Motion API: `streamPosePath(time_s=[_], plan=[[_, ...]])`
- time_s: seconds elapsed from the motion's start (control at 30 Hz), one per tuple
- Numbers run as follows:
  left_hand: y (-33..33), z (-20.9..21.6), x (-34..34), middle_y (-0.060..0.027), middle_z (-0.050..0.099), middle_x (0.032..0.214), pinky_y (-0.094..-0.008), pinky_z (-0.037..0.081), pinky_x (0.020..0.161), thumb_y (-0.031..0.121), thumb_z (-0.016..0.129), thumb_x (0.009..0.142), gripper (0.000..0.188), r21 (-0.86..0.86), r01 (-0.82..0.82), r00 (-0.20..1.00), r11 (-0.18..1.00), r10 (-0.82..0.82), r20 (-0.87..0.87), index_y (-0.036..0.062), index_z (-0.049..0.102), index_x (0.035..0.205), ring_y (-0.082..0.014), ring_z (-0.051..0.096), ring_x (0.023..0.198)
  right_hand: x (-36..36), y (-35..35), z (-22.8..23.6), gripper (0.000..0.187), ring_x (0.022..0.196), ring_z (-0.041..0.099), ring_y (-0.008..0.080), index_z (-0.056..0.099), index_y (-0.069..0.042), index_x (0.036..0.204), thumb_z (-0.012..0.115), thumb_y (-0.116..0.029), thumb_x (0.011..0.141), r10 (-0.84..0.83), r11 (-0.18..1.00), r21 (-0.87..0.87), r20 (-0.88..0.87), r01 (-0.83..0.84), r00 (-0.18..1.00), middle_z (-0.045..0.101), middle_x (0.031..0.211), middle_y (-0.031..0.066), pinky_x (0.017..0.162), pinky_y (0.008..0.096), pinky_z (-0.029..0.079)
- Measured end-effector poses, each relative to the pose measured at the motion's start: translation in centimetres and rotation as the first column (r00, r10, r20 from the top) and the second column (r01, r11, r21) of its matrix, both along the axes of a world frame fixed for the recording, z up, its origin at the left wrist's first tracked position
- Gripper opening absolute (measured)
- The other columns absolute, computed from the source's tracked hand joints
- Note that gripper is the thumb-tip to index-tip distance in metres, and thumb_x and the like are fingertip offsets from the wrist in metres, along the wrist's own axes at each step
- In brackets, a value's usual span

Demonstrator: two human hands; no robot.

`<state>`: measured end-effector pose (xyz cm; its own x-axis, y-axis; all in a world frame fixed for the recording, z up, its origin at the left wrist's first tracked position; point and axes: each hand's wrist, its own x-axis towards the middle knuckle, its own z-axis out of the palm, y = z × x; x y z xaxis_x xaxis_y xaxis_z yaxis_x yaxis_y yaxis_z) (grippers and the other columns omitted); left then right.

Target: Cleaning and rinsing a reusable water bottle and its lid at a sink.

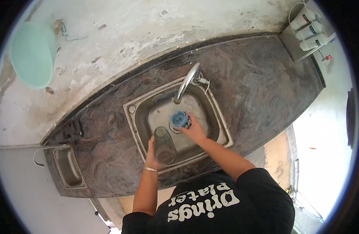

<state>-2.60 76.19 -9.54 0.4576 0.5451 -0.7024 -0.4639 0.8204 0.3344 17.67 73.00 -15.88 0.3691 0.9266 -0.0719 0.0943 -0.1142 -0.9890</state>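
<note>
Jar (165, 146) and blue cap-like piece (179, 118) are held near each other over the steel sink (156, 117), mid-frame. The left hand (149, 156) grasps the jar along its left side, a band at the wrist; the right hand (193, 129) grips the blue piece between thumb and fingers. Just above that piece, the curved tap (188, 80) overhangs the sink. Dark mottled counter (257, 78) surrounds it, with a small sink (72, 167) at lower left, a pale green basin (33, 56) against the wall at upper left and white canisters (312, 31) at upper right. Hands and pieces partly cover the drain; the left fingertips behind the jar are hidden, and whatever is under the blue piece is hard to make out. The jar looks smoky green and see-through, tilted; the blue piece is round, with a ridged centre.
</note>
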Motion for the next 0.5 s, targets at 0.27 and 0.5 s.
streamPosePath(time_s=[0.27, 0.5], plan=[[-0.4, 2.0, 1.0, -0.0104, 0.062, 0.108, -0.0402, 0.052, 0.080, 0.047, 0.049, 0.091, 0.047, -0.038, 0.051, 0.984, 0.998, -0.057, -0.170, 0.0079, 0.056, 0.115, -0.0247, 0.061, 0.094, 0.8, 3.1, 3.1, 0.068, 0.111, 0.054, 0.0303, 0.044, -0.004, 0.127, 0.075, -0.020, 0.068, -0.024, 0.990, -0.139, 0.062, 0.033, 0.998, 0.054, 0.120, 0.0191, 0.093, 0.0377, 0.042], [2.6, -2.0, 4.0, -0.0081, 0.061, 0.113, -0.0410, 0.048, 0.087, 0.047, 0.047, 0.091, 0.045, -0.012, 0.008, 1.000, 1.000, -0.008, -0.014, 0.0111, 0.056, 0.116, -0.0241, 0.059, 0.101, 2.9, -0.3, 2.6, 0.069, 0.109, 0.054, 0.0344, 0.045, -0.004, 0.125, 0.076, -0.021, 0.066, -0.055, 0.986, -0.145, 0.166, 0.080, 0.985, 0.056, 0.116, 0.0209, 0.090, 0.0376, 0.044]])
